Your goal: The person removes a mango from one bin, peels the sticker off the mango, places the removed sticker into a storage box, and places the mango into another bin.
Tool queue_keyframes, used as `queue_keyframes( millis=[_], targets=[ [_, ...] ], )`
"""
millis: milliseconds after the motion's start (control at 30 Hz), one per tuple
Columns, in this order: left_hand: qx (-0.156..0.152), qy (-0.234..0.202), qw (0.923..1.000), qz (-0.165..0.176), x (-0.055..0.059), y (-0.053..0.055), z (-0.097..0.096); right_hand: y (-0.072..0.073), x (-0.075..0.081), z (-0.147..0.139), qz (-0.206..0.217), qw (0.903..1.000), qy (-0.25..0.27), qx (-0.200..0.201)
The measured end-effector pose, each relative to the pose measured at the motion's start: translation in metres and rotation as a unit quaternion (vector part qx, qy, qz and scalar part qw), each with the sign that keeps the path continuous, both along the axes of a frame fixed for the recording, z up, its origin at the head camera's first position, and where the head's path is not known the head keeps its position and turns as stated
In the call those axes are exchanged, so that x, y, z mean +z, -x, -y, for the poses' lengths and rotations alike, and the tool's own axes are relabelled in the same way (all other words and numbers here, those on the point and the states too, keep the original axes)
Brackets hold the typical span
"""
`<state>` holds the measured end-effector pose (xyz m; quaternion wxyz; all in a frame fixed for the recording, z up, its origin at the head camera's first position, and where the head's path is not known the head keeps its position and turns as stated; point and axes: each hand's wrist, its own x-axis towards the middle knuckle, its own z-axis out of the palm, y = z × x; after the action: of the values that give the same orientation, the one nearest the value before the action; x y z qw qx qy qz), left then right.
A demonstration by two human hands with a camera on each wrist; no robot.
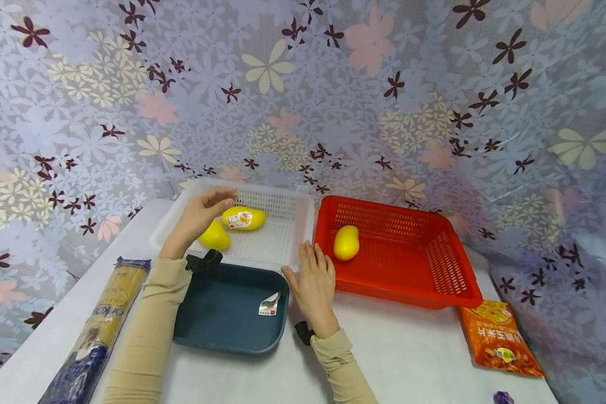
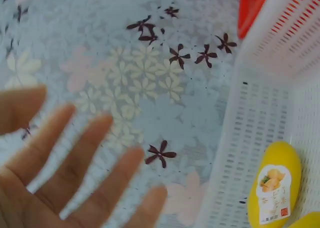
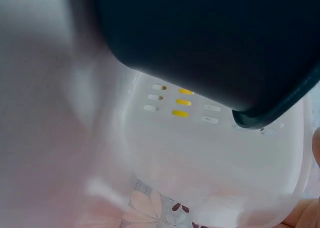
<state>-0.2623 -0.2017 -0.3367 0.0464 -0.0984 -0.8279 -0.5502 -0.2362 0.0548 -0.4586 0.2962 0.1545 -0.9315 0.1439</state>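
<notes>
My left hand hovers over the left part of the white basket, fingers extended and holding nothing. Beneath and beside it lie two yellow mangoes; one mango bears a printed sticker, while the other mango is partly covered by the hand. In the left wrist view, that hand is spread in the air beside the basket's wall. My right hand lies with straight fingers at the white basket's front right corner, against the red basket. A third mango sits in the red basket's left side.
A dark blue tray stands in front of the white basket, with a peeled sticker inside. A long pasta pack lies at the left. An orange snack bag and a small purple item lie at the right.
</notes>
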Motion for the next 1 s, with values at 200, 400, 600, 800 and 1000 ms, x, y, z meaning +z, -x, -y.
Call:
queue_keyframes(
  millis=[200,400,600,800,1000],
  targets=[
    [-0.043,-0.052,0.9975,0.020,-0.003,0.025,0.012,-0.001,-0.001,0.001,-0.004,0.9998,-0.018,-0.009],
    [-0.067,-0.048,0.9949,0.058,-0.010,0.050,0.017,-0.001,-0.001,0.001,-0.012,0.9994,-0.026,-0.019],
    [-0.075,-0.042,0.9879,0.130,-0.022,0.074,0.024,0.000,-0.002,0.003,-0.021,0.9991,-0.031,-0.022],
    [-0.060,-0.051,0.9846,0.156,-0.042,0.090,0.026,0.001,-0.004,0.003,-0.039,0.9985,-0.029,-0.024],
    [-0.035,-0.073,0.9830,0.165,-0.058,0.101,0.027,0.001,-0.005,0.002,-0.043,0.9985,-0.025,-0.025]
  ],
)
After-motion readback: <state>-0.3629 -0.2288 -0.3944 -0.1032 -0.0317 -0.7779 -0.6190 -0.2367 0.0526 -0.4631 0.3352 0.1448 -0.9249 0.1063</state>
